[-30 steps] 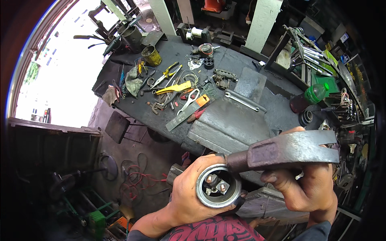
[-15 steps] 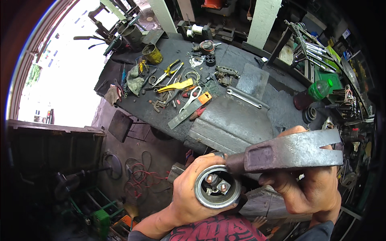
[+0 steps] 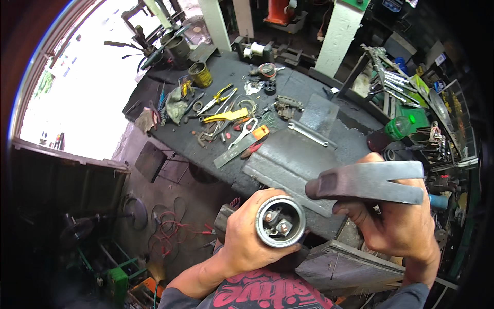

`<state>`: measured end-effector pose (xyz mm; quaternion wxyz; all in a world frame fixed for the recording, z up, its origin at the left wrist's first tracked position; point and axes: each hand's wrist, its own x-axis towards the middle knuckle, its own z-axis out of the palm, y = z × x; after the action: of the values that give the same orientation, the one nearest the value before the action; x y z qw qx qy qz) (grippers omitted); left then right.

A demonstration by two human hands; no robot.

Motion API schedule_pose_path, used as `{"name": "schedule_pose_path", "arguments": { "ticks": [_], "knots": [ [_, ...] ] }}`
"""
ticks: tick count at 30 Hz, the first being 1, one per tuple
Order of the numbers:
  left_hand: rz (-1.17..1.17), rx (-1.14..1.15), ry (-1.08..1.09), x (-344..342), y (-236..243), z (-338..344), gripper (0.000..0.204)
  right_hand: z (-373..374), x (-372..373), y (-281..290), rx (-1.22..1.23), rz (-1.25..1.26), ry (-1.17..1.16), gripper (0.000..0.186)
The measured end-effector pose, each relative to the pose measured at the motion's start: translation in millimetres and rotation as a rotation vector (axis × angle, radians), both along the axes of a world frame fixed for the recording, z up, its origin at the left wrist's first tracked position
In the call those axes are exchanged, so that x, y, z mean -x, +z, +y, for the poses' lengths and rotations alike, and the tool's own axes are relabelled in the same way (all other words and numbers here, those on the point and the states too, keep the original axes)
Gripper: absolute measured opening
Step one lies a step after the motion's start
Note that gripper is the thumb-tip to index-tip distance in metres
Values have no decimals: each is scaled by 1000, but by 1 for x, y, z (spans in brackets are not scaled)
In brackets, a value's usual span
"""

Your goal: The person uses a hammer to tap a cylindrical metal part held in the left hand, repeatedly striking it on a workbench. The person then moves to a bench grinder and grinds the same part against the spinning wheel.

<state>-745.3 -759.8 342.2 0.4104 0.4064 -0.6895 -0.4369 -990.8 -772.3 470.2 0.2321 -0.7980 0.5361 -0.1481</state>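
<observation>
My left hand (image 3: 247,226) is wrapped round a short metal cylinder (image 3: 261,238), its open end turned up toward me. Inside it sit two copper-tipped bolts (image 3: 283,227) with nuts and smaller fittings. A claw hammer (image 3: 368,183) is gripped in my right hand (image 3: 406,226), with the handle mostly hidden below the head. Its striking face points left, a little above and to the right of the cylinder's rim, apart from it. The forked claw points right.
A dark workbench (image 3: 206,154) holds yellow-handled pliers (image 3: 220,98), a yellow tool (image 3: 226,115), a wrench (image 3: 311,134), a yellow tin (image 3: 200,74) and a bottle of dark liquid (image 3: 389,133). Red cables (image 3: 172,226) lie on the floor at left. A wooden board (image 3: 350,265) stands near my right arm.
My right hand has raised the hammer; its face was at the cylinder's rim and is now apart from it. My left hand keeps its hold. The whole view has shifted slightly.
</observation>
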Motion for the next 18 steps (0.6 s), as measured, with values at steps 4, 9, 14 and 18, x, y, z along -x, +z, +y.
{"name": "schedule_pose_path", "arguments": {
  "ticks": [4, 9, 14, 18],
  "knots": [
    [192, 129, -72, 3, 3, -12, 80, 14, 2, -26, -80, -693, -395, 47],
    [779, 150, -95, -10, 18, -27, 88, 49, 22, -56, -75, -895, -579, 49],
    [606, -128, 272, -15, 14, -20, 94, 80, 40, -81, -81, -927, -787, 53],
    [523, -202, 259, -1, 2, -9, 99, 89, 51, -100, -178, -876, -859, 54]
  ]
}}
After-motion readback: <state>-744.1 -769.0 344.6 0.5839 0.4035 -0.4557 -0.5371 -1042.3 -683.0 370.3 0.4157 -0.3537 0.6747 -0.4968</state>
